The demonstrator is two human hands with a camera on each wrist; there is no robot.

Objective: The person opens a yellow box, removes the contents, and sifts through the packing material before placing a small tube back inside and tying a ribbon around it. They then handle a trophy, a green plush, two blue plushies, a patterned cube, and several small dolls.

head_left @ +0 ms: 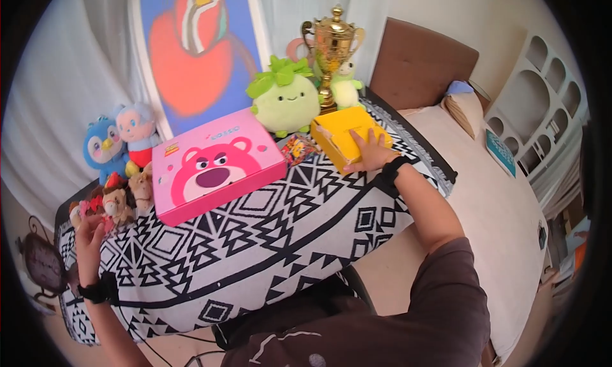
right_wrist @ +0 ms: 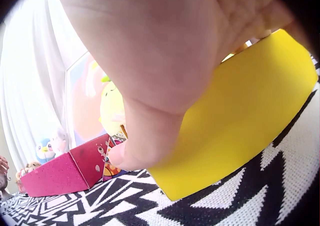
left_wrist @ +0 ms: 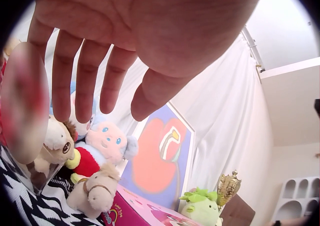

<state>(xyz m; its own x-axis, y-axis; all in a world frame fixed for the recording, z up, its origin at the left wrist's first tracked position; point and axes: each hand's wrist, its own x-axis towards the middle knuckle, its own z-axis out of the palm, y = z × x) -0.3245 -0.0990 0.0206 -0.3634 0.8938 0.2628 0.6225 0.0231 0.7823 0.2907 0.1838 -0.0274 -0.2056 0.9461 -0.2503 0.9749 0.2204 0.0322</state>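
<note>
At the right of the head view, my right hand (head_left: 376, 151) rests on a yellow box (head_left: 338, 130), its fingers spread over the top and the thumb at the front edge. The right wrist view shows the thumb beside the yellow side (right_wrist: 230, 121). My left hand (head_left: 91, 242) is raised beside small plush horses (head_left: 117, 204) at the table's left end. Seen in the left wrist view, the left hand (left_wrist: 135, 40) holds nothing and its fingers are apart, with a beige plush horse (left_wrist: 95, 192) below them.
A pink bear box (head_left: 220, 166) lies mid-table. Behind stand a framed picture (head_left: 197, 48), a green plush (head_left: 287, 105), a gold trophy (head_left: 333, 48) and a frog plush (head_left: 346, 89). Blue plush toys (head_left: 105, 147) sit at the left. A bed (head_left: 472, 220) is to the right.
</note>
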